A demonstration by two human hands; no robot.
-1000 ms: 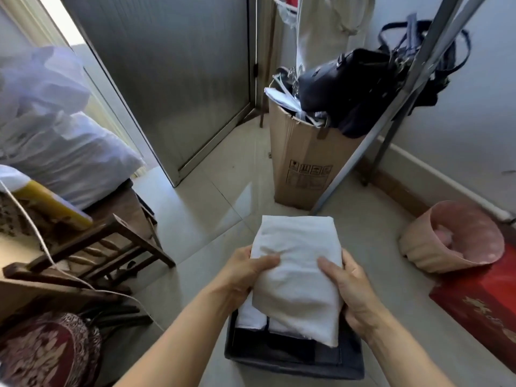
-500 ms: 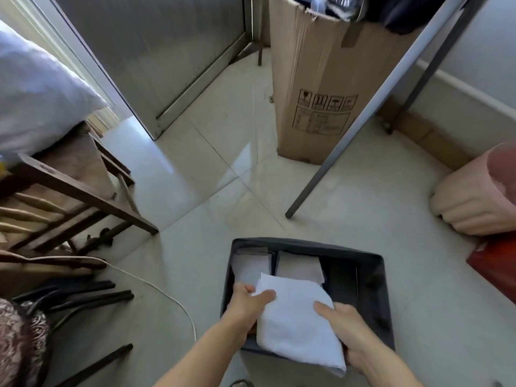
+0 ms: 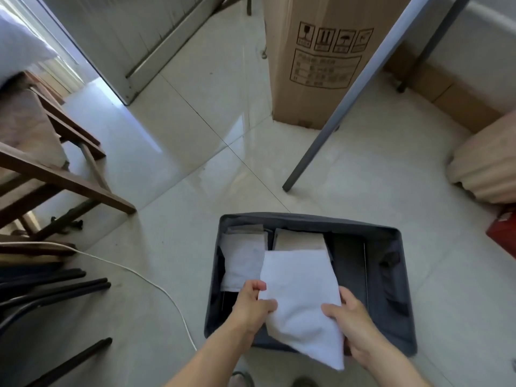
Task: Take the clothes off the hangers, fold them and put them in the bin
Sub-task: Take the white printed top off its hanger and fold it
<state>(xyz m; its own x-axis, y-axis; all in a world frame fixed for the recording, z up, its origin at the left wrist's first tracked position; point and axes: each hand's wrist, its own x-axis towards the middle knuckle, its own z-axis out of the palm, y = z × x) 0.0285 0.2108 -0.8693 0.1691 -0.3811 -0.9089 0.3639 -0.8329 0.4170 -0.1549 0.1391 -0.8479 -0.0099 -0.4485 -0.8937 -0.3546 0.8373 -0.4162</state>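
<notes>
left hand [image 3: 252, 305] + right hand [image 3: 350, 322] grips closed on white garment [image 3: 298, 297] | overhangs near rim of bin [image 3: 307, 219] | bare floor [image 3: 251, 135] beyond

both hands [image 3: 252, 305] [image 3: 353, 321] moved white folded cloth [image 3: 300, 300] down from chest height into dark bin [image 3: 391, 325]. cloth now over white pile [image 3: 241, 259] inside. view dipped toward floor.

You are standing in a home, in a room used for storage: floor tiles [image 3: 195, 163] are shining under you, a fabric bin [image 3: 307, 218] of folded laundry [image 3: 298, 297] is sitting on them, a tall cardboard box [image 3: 315, 107] is standing beside a metal rack leg [image 3: 335, 129], and wooden furniture [image 3: 55, 177] is crowding the left.
</notes>
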